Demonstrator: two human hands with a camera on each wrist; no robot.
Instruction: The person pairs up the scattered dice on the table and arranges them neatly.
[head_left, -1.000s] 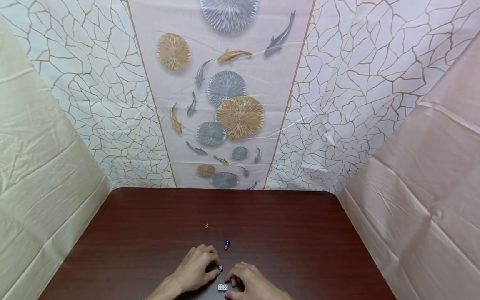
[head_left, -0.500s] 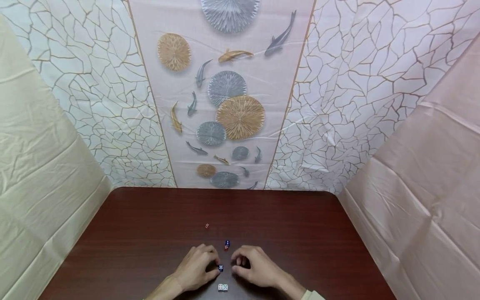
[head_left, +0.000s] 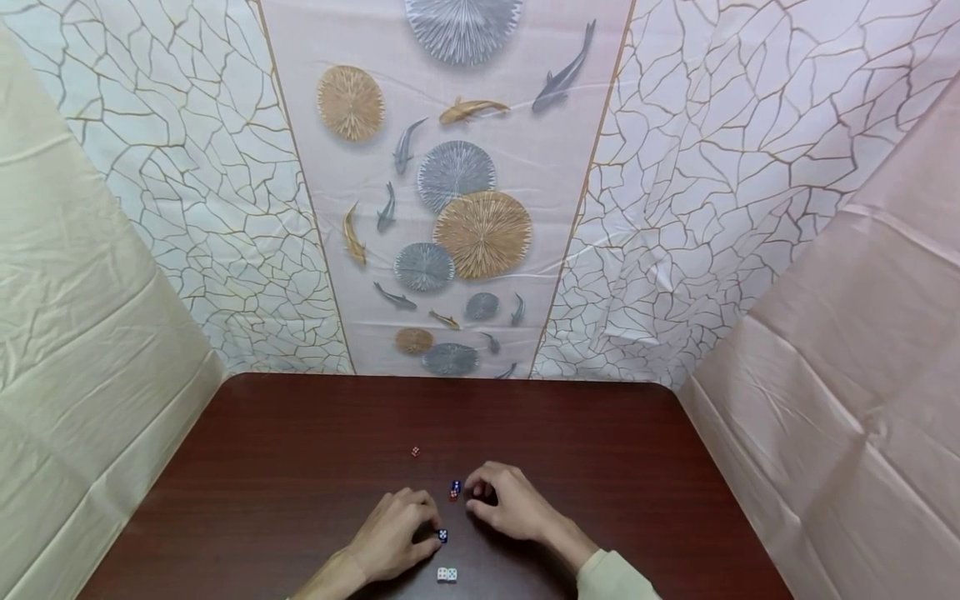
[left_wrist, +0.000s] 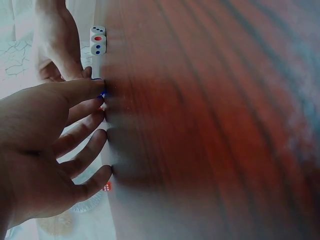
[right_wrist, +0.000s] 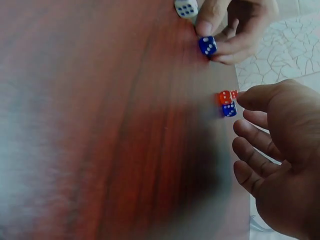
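My left hand (head_left: 393, 536) rests low on the table and pinches a blue die (right_wrist: 208, 45) between thumb and forefinger. My right hand (head_left: 513, 504) is just right of a touching pair, a blue die (head_left: 456, 486) and a red die (head_left: 453, 495). Its fingers are loosely bent and hold nothing, with a small gap to the pair in the head view. In the right wrist view the thumb tip of the right hand (right_wrist: 290, 150) is beside the red die (right_wrist: 225, 97). Two white dice (head_left: 447, 575) sit side by side nearest me.
Another red die (head_left: 416, 452) lies alone farther back on the dark wooden table (head_left: 300, 433). A patterned cloth (head_left: 480, 233) hangs behind the table's far edge. Plain cloths hang along the left and right sides.
My right hand has left the white dice and moved forward to beside the blue and red pair. My left hand has stayed at its blue die.
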